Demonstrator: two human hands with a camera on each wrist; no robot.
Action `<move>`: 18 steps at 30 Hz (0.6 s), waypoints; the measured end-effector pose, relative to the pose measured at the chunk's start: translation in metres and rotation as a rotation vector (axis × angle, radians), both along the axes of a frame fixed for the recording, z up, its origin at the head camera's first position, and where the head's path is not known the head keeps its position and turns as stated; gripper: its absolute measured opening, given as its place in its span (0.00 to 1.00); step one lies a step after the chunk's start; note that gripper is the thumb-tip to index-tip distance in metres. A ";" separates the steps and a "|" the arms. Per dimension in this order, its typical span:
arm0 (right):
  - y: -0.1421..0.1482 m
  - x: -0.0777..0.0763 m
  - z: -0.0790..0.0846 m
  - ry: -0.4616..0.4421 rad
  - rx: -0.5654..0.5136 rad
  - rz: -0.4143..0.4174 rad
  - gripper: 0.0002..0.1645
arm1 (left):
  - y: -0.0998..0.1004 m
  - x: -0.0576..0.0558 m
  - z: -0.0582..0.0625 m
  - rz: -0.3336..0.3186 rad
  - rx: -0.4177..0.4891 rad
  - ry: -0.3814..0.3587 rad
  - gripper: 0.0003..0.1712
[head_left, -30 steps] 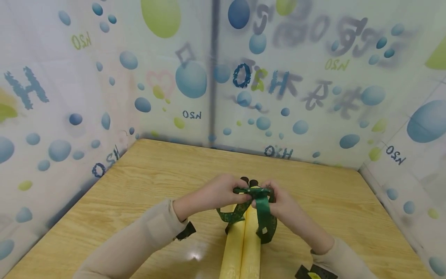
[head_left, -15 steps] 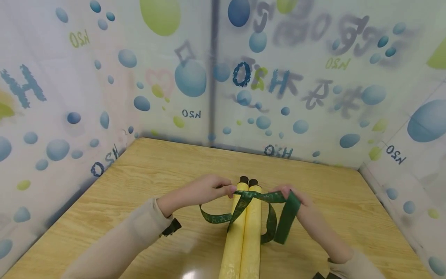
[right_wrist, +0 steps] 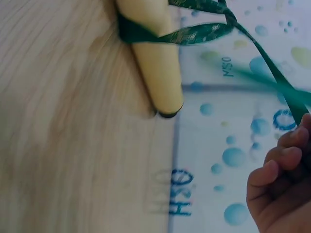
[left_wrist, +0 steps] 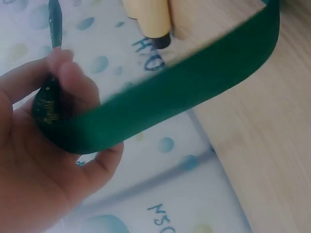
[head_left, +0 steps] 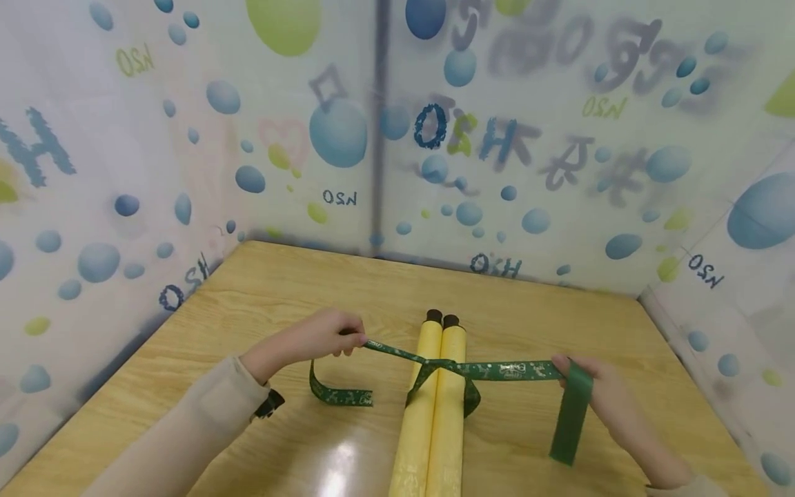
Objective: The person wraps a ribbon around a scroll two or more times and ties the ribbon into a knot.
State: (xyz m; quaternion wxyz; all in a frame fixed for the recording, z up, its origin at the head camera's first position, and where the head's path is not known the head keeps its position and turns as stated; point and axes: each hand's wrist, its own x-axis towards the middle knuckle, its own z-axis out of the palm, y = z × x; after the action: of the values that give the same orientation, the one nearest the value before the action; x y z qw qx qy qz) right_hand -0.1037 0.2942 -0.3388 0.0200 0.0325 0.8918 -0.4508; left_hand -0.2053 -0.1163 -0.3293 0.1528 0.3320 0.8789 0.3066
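Observation:
A green printed ribbon (head_left: 509, 371) runs round two yellow tubes (head_left: 422, 428) with dark ends, lying side by side, and crosses over itself on top of them. My left hand (head_left: 317, 339) pinches one end of it, left of the tubes, with a loose tail curling down below. In the left wrist view the ribbon (left_wrist: 170, 102) passes between thumb and fingers of the left hand (left_wrist: 48, 160). My right hand (head_left: 611, 393) pinches the other end at the right, its tail hanging down. The right wrist view shows curled fingers of the right hand (right_wrist: 286, 179) at the ribbon (right_wrist: 274, 68).
A light wood-grain table (head_left: 279, 290) lies under everything. Behind it and at both sides stand pale curtain walls (head_left: 397, 138) printed with blue and green bubbles and lettering. A bright glare spot shows on the tabletop, left of the tubes.
Both hands were together over the tubes; they have moved apart, left and right, drawing the ribbon out into a long line. The loops round the tubes have become smaller.

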 end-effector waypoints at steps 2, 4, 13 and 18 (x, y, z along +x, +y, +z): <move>0.010 0.001 -0.005 -0.030 0.002 0.010 0.28 | -0.007 0.000 -0.005 0.015 -0.020 -0.005 0.11; 0.020 0.003 -0.010 -0.054 -0.007 0.033 0.29 | -0.014 -0.001 -0.009 0.033 -0.035 -0.010 0.11; 0.058 0.004 -0.026 -0.225 0.025 0.140 0.27 | -0.041 -0.005 -0.023 0.090 -0.094 0.009 0.11; 0.072 0.007 -0.037 -0.299 0.044 0.196 0.26 | -0.052 -0.006 -0.032 0.117 -0.124 -0.009 0.11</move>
State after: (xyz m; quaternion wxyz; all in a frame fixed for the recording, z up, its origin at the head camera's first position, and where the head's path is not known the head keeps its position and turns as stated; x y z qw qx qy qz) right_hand -0.0969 0.3657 -0.3760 0.1955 0.0123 0.8874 -0.4174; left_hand -0.2117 -0.1682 -0.3615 0.1589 0.2687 0.9134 0.2614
